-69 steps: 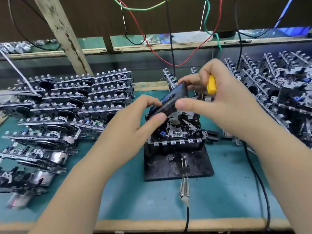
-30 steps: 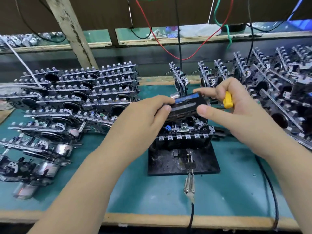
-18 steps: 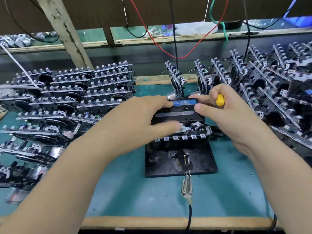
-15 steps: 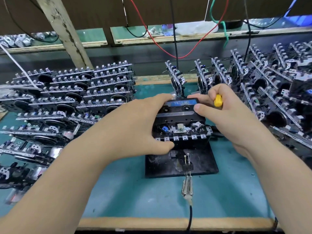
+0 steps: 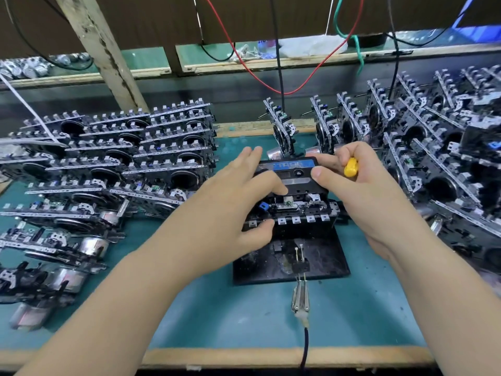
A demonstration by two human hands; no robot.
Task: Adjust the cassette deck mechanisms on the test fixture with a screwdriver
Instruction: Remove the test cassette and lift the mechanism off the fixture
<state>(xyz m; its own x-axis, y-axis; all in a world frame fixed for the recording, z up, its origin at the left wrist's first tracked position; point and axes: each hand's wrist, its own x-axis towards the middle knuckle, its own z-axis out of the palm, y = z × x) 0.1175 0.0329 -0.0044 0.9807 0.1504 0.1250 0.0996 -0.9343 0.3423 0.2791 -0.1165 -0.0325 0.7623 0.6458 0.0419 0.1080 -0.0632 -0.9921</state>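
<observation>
A cassette deck mechanism (image 5: 295,215) sits on the black test fixture (image 5: 320,261) at the middle of the bench. A black cassette (image 5: 291,175) with a blue label lies flat in the mechanism. My left hand (image 5: 235,202) rests on the cassette's left part with straight fingers, and its thumb presses a key at the mechanism's front left. My right hand (image 5: 360,191) grips a yellow-handled screwdriver (image 5: 350,167) in curled fingers, while its thumb and forefinger touch the cassette's right end. The screwdriver's blade is hidden.
Stacks of mechanisms (image 5: 122,158) fill the left of the teal mat (image 5: 230,316); more mechanisms (image 5: 439,158) crowd the right and stand upright behind the fixture. A cable with a clip (image 5: 300,299) runs from the fixture to the front edge. Wires hang overhead.
The cassette went from tilted up in both hands to lying flat in the mechanism. My left thumb moved down to the front keys and my left fingers straightened.
</observation>
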